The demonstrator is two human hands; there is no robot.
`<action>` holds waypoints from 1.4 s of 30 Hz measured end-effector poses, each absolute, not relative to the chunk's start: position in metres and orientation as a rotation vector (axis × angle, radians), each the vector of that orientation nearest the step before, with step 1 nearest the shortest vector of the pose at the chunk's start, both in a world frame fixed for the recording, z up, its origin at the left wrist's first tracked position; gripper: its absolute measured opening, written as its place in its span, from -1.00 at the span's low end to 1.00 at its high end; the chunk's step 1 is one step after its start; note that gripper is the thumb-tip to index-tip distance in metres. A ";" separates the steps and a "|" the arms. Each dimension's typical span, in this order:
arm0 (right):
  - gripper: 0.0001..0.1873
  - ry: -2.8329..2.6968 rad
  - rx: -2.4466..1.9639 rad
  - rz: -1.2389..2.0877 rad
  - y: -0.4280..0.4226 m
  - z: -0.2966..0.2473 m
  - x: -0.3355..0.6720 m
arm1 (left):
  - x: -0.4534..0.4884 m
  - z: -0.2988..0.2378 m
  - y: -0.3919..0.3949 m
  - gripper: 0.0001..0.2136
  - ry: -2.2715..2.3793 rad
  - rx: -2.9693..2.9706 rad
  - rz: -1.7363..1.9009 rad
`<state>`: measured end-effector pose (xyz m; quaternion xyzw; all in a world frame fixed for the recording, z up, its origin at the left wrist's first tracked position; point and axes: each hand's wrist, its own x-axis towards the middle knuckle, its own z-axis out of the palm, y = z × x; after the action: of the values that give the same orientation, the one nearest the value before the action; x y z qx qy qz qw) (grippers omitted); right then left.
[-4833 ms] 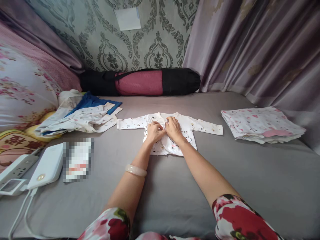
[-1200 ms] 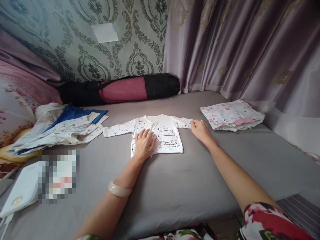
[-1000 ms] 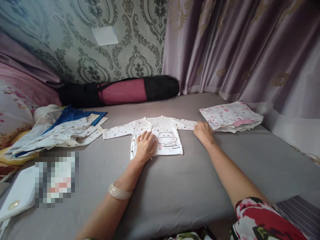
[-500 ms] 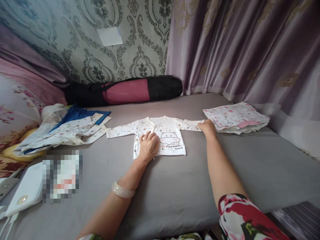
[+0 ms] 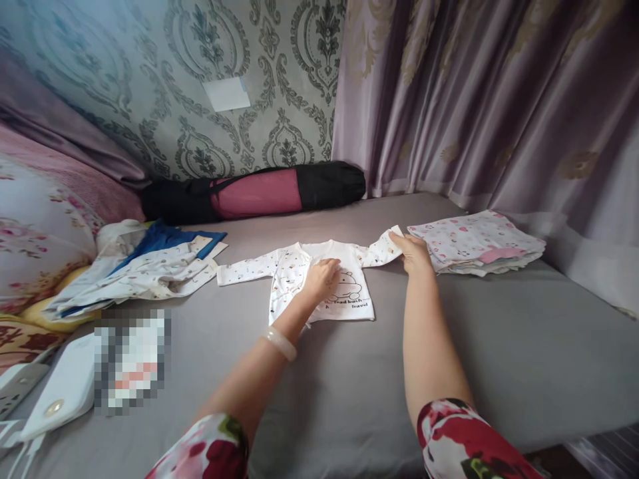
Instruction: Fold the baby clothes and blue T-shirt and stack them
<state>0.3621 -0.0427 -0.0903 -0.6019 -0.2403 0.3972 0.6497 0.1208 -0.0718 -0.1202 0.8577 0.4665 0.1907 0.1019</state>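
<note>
Nearest: red-and-white floral sleeves (image 5: pixel 207 446) on both arms, bottom edge; striped cloth (image 5: pixel 612 452) in the lower right corner. Lower left, on the grey sheet (image 5: pixel 499 339), a white power bank (image 5: pixel 67 382) with white cables (image 5: pixel 30 456), a power strip (image 5: pixel 20 382) beside it and a pixelated item (image 5: pixel 137 362) on its other side. Pale bangle (image 5: pixel 281 344) round the left wrist. Left hand (image 5: pixel 323 278) over the front of a small white shirt (image 5: pixel 292 283), partly covering its animal print (image 5: pixel 352 286); fingers bent and close together, slightly blurred, can't tell if they grip or press. Shirt lies mid-sheet, neck away from the person, sleeves out to both sides. Right hand (image 5: pixel 416 253) has thumb and fingers clamped on the right-side sleeve near the cuff (image 5: pixel 394 233), that end looks raised. Folded pink-print stack (image 5: pixel 479 239) just beside the right hand, contact unclear. Left of the shirt, loose clothes pile (image 5: pixel 150 269), white printed with blue, next to a floral pillow (image 5: pixel 37 233). Farther back, long black-and-pink bag (image 5: pixel 259 193) along the wall; purple curtains (image 5: pixel 449 113) right; patterned wallpaper (image 5: pixel 279 86) with a white sheet of paper (image 5: pixel 228 94) on it.
</note>
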 end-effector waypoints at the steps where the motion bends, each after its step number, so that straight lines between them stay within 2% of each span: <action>1: -0.89 -0.504 -1.279 0.958 -0.043 -0.090 0.363 | 0.125 -0.122 -0.066 -0.69 1.382 2.522 0.541; 9: -0.90 -0.322 -0.876 1.148 -0.046 -0.090 0.367 | 0.155 -0.129 -0.035 -0.67 1.207 2.546 0.541; 18: -0.83 -0.243 -0.886 1.053 -0.037 -0.098 0.372 | 0.173 -0.138 -0.033 -0.44 1.378 2.461 0.281; 24: -0.88 -0.411 -1.016 0.995 -0.031 -0.099 0.375 | 0.174 -0.135 -0.028 -0.37 1.408 2.442 0.182; 35: -0.86 -0.430 -0.936 1.111 -0.030 -0.085 0.365 | 0.172 -0.122 -0.019 -0.31 1.407 2.549 0.084; 42: -0.80 -0.241 -0.825 1.260 -0.028 -0.070 0.340 | 0.176 -0.106 -0.008 -0.22 1.405 2.538 -0.066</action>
<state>0.3402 -0.0284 -0.0695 -0.3738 -0.1094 0.5705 0.7231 0.1756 -0.0084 -0.1056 0.8683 0.4807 -0.0226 0.1199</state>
